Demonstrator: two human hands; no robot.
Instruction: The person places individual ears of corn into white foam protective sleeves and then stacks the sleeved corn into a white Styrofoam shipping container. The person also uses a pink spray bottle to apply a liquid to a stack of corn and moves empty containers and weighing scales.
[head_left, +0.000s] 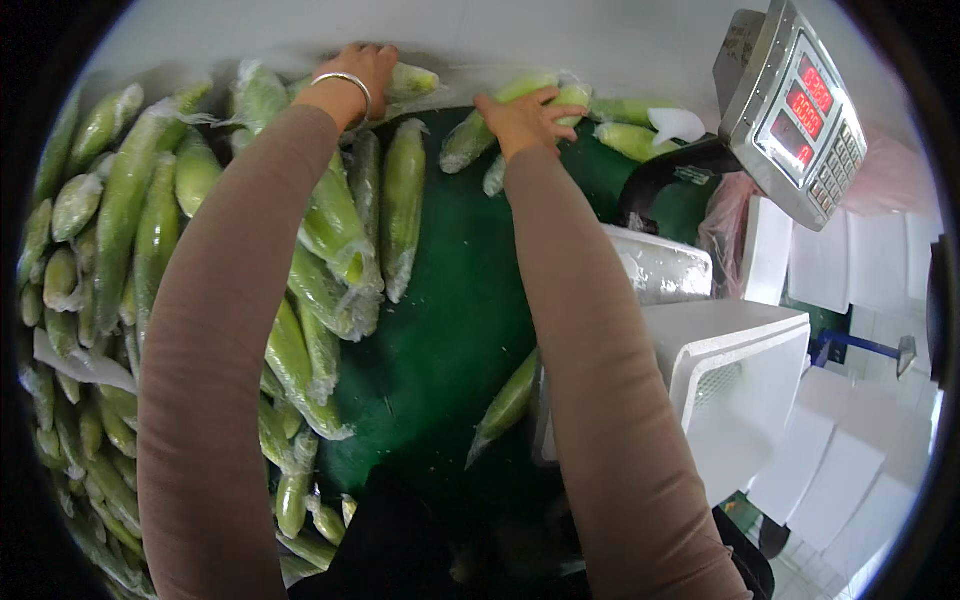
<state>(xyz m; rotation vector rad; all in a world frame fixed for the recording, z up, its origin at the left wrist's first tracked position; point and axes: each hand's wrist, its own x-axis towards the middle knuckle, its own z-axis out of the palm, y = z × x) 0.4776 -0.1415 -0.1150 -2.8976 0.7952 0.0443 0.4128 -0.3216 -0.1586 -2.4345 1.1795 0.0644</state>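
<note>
Near the back wall, my left hand (358, 79), with a silver bangle at the wrist, rests over a film-wrapped long green vegetable (414, 81). Its fingertips are hidden, so its grip is unclear. My right hand (529, 118) spreads its fingers over wrapped green vegetables farther right. One of these vegetables (463, 144) sticks out to the left under the thumb, and another (574, 95) shows beyond the fingers. Between my forearms, a wrapped vegetable (403, 202) lies lengthwise on the green tabletop (465, 270). One more vegetable (506, 405) lies beside my right forearm.
A large heap of wrapped green vegetables (120, 217) covers the left side. At right stand a scale display (806, 112) with lit red digits, its metal weighing pan (667, 262) and a white foam box (735, 397). More white foam boxes (825, 450) stand on the floor.
</note>
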